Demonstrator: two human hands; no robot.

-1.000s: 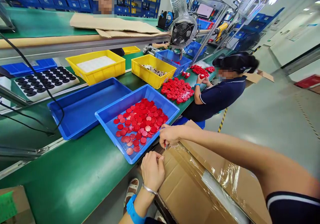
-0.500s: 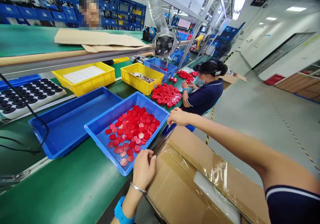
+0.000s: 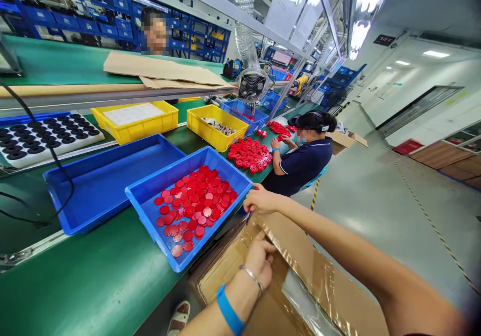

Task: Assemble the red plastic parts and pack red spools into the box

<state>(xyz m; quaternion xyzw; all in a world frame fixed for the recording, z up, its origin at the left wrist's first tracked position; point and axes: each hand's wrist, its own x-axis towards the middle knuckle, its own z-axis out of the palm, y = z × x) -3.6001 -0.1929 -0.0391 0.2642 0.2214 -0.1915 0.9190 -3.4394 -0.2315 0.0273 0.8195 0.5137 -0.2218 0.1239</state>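
Note:
A cardboard box (image 3: pixel 330 281) with clear tape and a partly open top sits before me, with clear plastic showing inside. My left hand (image 3: pixel 259 261), wearing a metal bangle and a blue wristband, has its fingers closed at the edge of the box flap (image 3: pixel 289 236). Over the box's far corner, my right hand (image 3: pixel 263 199) is closed around a small pointed tool (image 3: pixel 248 218); its dark tip points down and its exact kind is unclear. Left of both hands, a blue tray (image 3: pixel 150 226) holds many red discs (image 3: pixel 199 201).
A second blue tray (image 3: pixel 112 176) lies farther left. Yellow bins (image 3: pixel 203 129) stand behind, beside red ring-shaped parts (image 3: pixel 250 153). A co-worker (image 3: pixel 304 158) sits at the bench's far end. Dark round parts (image 3: pixel 45 138) fill a white holder. A foot (image 3: pixel 180 316) shows below.
My left hand has moved right, from the box's near corner onto the flap edge. My right hand has shifted slightly down and left, and its tool's tip now shows. The view has tilted somewhat.

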